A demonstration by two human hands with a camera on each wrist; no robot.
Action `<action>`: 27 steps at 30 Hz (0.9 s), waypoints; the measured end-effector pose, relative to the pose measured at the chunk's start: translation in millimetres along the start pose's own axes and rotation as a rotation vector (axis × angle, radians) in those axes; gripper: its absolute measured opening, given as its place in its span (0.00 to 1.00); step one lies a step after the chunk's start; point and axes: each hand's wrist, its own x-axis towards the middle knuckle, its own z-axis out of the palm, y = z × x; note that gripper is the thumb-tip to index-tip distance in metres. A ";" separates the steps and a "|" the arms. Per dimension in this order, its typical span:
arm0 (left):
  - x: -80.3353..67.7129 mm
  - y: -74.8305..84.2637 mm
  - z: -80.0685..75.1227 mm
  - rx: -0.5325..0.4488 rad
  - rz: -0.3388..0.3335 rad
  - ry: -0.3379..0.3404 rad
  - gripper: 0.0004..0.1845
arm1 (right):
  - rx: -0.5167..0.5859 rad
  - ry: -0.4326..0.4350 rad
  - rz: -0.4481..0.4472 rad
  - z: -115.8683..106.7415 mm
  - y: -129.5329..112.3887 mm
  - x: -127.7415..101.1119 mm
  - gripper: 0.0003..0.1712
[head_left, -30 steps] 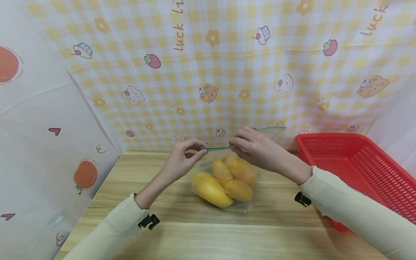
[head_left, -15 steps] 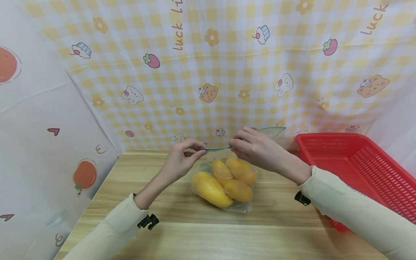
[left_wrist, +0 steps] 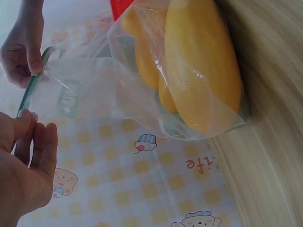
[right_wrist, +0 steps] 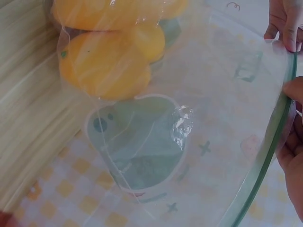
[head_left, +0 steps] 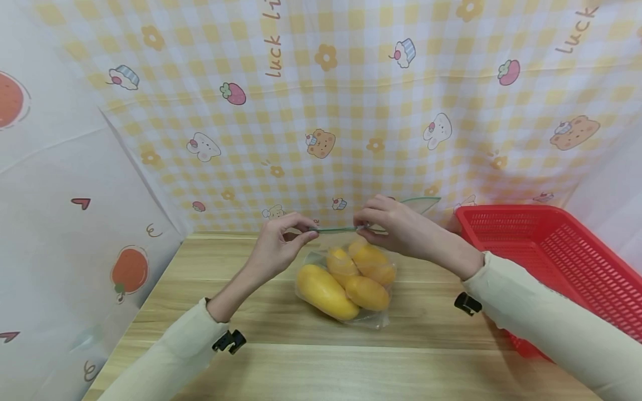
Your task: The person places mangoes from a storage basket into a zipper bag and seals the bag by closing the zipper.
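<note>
A clear zip bag (head_left: pixel 351 262) (left_wrist: pixel 118 90) (right_wrist: pixel 189 137) holding several yellow mangoes (head_left: pixel 326 289) (left_wrist: pixel 203 71) (right_wrist: pixel 104 66) stands on the wooden table (head_left: pixel 281 356). Its green zip strip (head_left: pixel 335 228) (left_wrist: pixel 29 92) (right_wrist: pixel 265 161) runs across the top, held up above the fruit. My left hand (head_left: pixel 293 231) (left_wrist: pixel 26 146) pinches the strip's left end between thumb and fingers. My right hand (head_left: pixel 368 227) (right_wrist: pixel 291 118) pinches the strip further right, near its middle; the strip's far right end rises behind that hand.
A red plastic basket (head_left: pixel 551 262) sits on the table at the right, close to my right forearm. A checked yellow cloth with cartoon prints (head_left: pixel 351 111) hangs right behind the bag. A white printed sheet (head_left: pixel 75 211) walls off the left side.
Both hands stay pinched on the zip strip. The right hand has shifted very slightly left along it; the bag and mangoes have not moved.
</note>
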 end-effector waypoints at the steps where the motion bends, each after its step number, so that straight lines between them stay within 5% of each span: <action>1: 0.1 -0.1 0.0 0.001 0.002 -0.002 0.05 | 0.000 -0.006 0.001 -0.2 0.0 0.0 0.11; 27: 2.1 -1.1 -1.0 -0.008 -0.049 0.008 0.03 | 0.037 -0.026 0.006 -2.7 4.0 0.6 0.11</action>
